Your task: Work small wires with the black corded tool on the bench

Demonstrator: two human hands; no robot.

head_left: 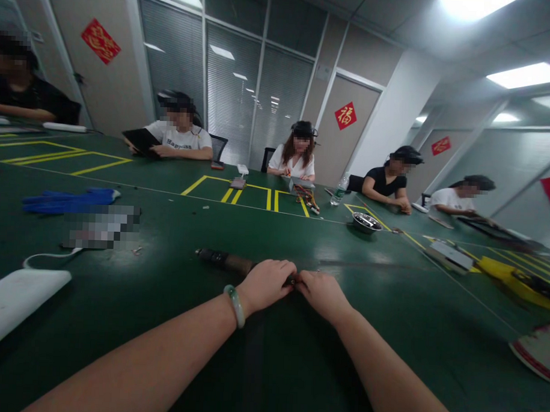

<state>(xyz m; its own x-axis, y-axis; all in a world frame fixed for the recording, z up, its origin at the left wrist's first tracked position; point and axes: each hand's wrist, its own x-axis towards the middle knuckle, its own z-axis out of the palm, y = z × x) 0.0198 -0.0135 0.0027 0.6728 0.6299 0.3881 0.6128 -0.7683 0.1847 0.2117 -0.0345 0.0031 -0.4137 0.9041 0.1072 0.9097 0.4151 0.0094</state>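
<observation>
A dark, pen-shaped electric screwdriver (225, 261) lies low over the green table, its narrow tip pointing left. My left hand (267, 284), with a green-and-white bangle (234, 305) at the wrist, is wrapped around its rear part. Close beside it, my right hand (323, 295) has its fingers pinched together at the tool's back end. What those fingertips hold is too small and too covered to make out. The rear of the screwdriver is mostly hidden by my fingers.
Left on the green table (172, 310) are a blue glove (70, 202), a blurred phone-like device (100, 227) on a white cable and a white box (23, 302). Beyond stand a metal bowl (366, 223) and a water bottle (340, 190). Several people sit across the table.
</observation>
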